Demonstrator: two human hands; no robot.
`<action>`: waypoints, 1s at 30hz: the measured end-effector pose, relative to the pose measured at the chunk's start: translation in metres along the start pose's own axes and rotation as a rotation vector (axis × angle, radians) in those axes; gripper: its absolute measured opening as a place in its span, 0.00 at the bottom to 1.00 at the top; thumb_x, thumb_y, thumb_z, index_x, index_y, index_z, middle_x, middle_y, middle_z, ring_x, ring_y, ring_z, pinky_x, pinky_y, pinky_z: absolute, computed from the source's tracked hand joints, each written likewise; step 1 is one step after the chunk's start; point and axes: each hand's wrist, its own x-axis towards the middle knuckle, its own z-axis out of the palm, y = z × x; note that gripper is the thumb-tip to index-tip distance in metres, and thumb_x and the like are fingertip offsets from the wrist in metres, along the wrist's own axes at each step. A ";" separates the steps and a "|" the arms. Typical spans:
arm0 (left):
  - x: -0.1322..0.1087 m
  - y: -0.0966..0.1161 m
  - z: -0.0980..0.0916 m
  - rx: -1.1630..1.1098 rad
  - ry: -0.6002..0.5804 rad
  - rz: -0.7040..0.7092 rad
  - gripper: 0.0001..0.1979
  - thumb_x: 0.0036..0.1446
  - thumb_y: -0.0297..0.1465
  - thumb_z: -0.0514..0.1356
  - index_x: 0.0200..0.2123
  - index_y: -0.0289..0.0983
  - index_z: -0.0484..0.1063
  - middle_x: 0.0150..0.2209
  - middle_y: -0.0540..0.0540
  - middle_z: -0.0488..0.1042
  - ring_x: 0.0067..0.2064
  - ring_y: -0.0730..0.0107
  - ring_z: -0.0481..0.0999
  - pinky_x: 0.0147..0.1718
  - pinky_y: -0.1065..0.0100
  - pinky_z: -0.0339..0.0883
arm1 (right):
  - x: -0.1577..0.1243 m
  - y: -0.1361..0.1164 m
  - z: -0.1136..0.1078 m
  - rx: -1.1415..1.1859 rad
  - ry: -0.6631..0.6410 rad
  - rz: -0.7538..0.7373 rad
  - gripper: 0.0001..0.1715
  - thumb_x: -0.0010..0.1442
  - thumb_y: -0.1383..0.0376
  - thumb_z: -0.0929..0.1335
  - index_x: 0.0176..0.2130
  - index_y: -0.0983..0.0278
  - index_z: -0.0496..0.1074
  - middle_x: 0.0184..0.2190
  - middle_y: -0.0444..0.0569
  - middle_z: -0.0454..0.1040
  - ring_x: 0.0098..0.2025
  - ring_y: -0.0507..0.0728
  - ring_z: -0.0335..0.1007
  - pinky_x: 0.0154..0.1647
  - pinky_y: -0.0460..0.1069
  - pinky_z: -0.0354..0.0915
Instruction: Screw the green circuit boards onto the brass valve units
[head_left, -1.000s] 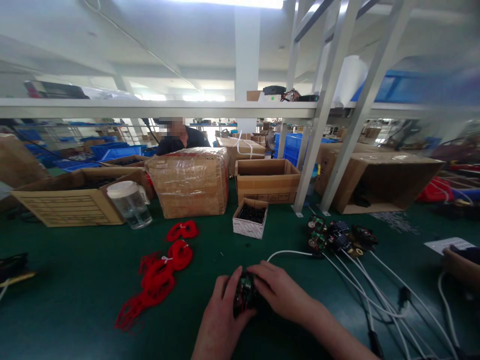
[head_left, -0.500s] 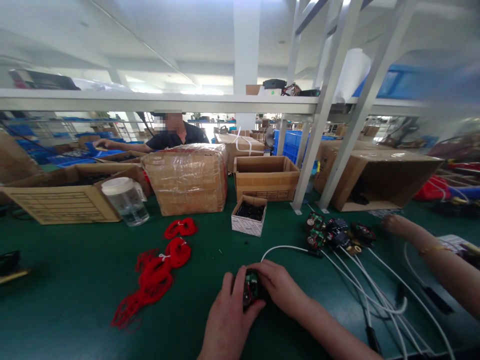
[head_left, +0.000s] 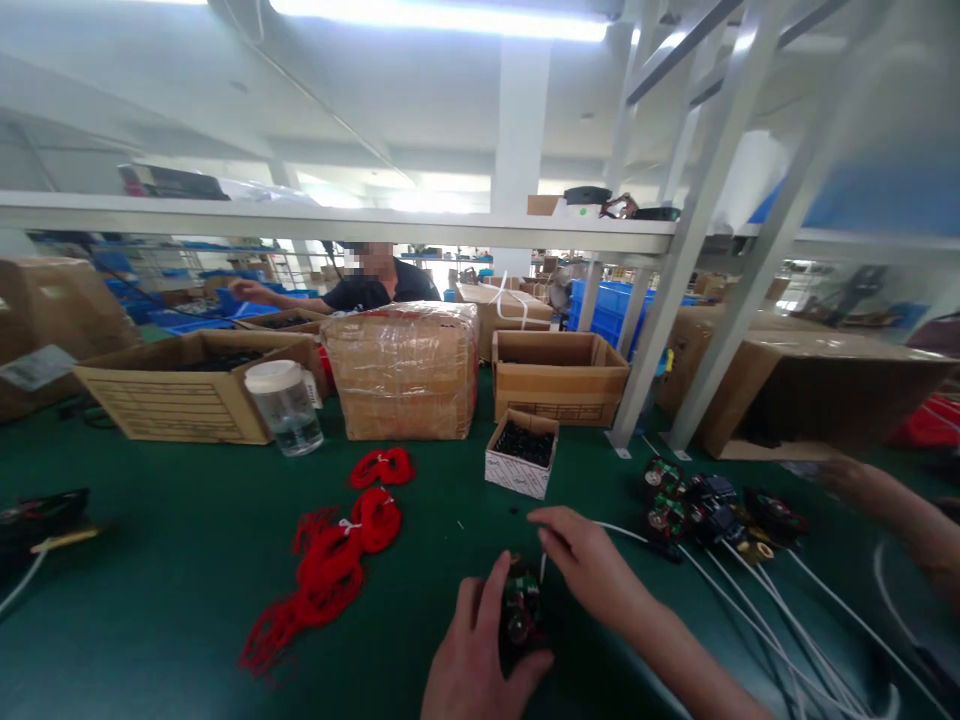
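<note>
My left hand (head_left: 480,645) is wrapped round the left side of a small black device with a green circuit board (head_left: 523,605), low in the middle of the green table. Just above and right of the device, my right hand (head_left: 589,570) is off it, fingers apart, with nothing visible in them. A white cable (head_left: 622,530) passes behind my right hand. Beyond my hands stands a small white box (head_left: 517,472) of black parts. More circuit-board devices (head_left: 664,500) with white cables lie to the right.
Red wire bundles (head_left: 326,580) lie at the left, near a plastic jug (head_left: 289,415). Cardboard boxes (head_left: 405,375) line the back below a shelf (head_left: 337,225). Another person's arm (head_left: 892,500) reaches in at the right; a person (head_left: 390,280) sits opposite.
My right hand has come off the device and opened; my left hand still holds it. The view has shifted, so the table items appear lower and mostly farther right.
</note>
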 end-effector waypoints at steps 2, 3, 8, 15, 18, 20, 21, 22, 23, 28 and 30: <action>-0.004 -0.011 -0.008 -0.046 0.012 0.035 0.45 0.50 0.40 0.65 0.69 0.52 0.50 0.59 0.43 0.67 0.47 0.60 0.78 0.43 0.65 0.73 | 0.007 0.005 -0.005 -0.005 0.057 -0.003 0.16 0.68 0.64 0.61 0.50 0.63 0.73 0.46 0.53 0.76 0.47 0.60 0.73 0.49 0.53 0.68; -0.005 -0.018 -0.015 -0.062 0.058 0.049 0.41 0.52 0.41 0.63 0.68 0.50 0.54 0.58 0.43 0.68 0.44 0.63 0.79 0.43 0.66 0.74 | 0.010 0.008 -0.005 -0.006 0.070 -0.005 0.16 0.68 0.63 0.61 0.49 0.62 0.73 0.44 0.52 0.76 0.45 0.59 0.73 0.47 0.53 0.68; 0.019 -0.056 -0.083 0.103 0.429 -0.085 0.18 0.63 0.40 0.51 0.44 0.40 0.77 0.46 0.42 0.74 0.40 0.62 0.78 0.42 0.63 0.72 | 0.011 0.017 0.003 0.004 0.079 0.018 0.15 0.68 0.61 0.61 0.49 0.61 0.73 0.40 0.50 0.76 0.38 0.58 0.73 0.38 0.52 0.69; 0.043 -0.090 -0.187 0.318 0.374 -0.307 0.11 0.57 0.29 0.56 0.35 0.39 0.80 0.38 0.43 0.80 0.40 0.60 0.79 0.37 0.68 0.64 | 0.004 0.029 0.018 0.019 0.091 0.062 0.15 0.67 0.59 0.62 0.47 0.60 0.74 0.43 0.51 0.77 0.42 0.60 0.75 0.41 0.53 0.71; 0.025 -0.096 -0.189 0.306 0.282 -0.344 0.09 0.53 0.27 0.59 0.33 0.41 0.80 0.33 0.47 0.81 0.36 0.63 0.79 0.33 0.71 0.62 | 0.003 0.035 0.019 0.018 0.080 0.066 0.16 0.66 0.58 0.62 0.47 0.60 0.75 0.43 0.51 0.78 0.43 0.61 0.76 0.44 0.53 0.71; 0.014 -0.095 -0.177 0.313 0.218 -0.347 0.08 0.53 0.27 0.60 0.32 0.42 0.80 0.34 0.49 0.80 0.36 0.65 0.79 0.33 0.71 0.62 | 0.004 0.036 0.019 0.018 0.062 0.070 0.16 0.66 0.58 0.62 0.48 0.60 0.74 0.44 0.52 0.78 0.44 0.61 0.76 0.45 0.54 0.71; 0.010 -0.094 -0.169 0.327 0.208 -0.341 0.09 0.54 0.27 0.59 0.33 0.42 0.80 0.35 0.49 0.79 0.36 0.66 0.78 0.34 0.71 0.62 | 0.005 0.036 0.019 0.019 0.050 0.069 0.17 0.67 0.58 0.62 0.48 0.60 0.74 0.44 0.52 0.78 0.44 0.61 0.76 0.45 0.54 0.71; 0.008 -0.093 -0.161 0.347 0.219 -0.326 0.10 0.55 0.27 0.58 0.34 0.42 0.80 0.37 0.48 0.78 0.36 0.66 0.78 0.34 0.71 0.62 | 0.005 0.035 0.020 0.021 0.043 0.066 0.17 0.67 0.58 0.62 0.48 0.60 0.74 0.44 0.52 0.78 0.44 0.61 0.76 0.44 0.54 0.71; 0.008 -0.091 -0.154 0.376 0.247 -0.302 0.11 0.57 0.27 0.57 0.35 0.42 0.79 0.38 0.48 0.77 0.37 0.67 0.77 0.35 0.70 0.62 | 0.005 0.034 0.020 0.022 0.036 0.064 0.17 0.67 0.58 0.61 0.48 0.60 0.74 0.44 0.52 0.78 0.44 0.61 0.76 0.44 0.54 0.71; 0.016 -0.086 -0.139 0.596 0.298 -0.163 0.13 0.61 0.25 0.53 0.39 0.43 0.77 0.43 0.46 0.74 0.44 0.64 0.75 0.41 0.66 0.62 | 0.001 0.031 0.020 0.025 0.020 0.062 0.17 0.67 0.59 0.61 0.50 0.59 0.74 0.46 0.52 0.77 0.46 0.61 0.75 0.46 0.54 0.71; 0.019 -0.086 -0.140 0.660 0.268 -0.164 0.13 0.60 0.24 0.53 0.37 0.43 0.77 0.43 0.46 0.74 0.46 0.62 0.74 0.41 0.65 0.62 | 0.000 0.031 0.020 0.024 0.012 0.066 0.17 0.67 0.59 0.61 0.49 0.60 0.74 0.46 0.52 0.77 0.45 0.61 0.75 0.46 0.54 0.71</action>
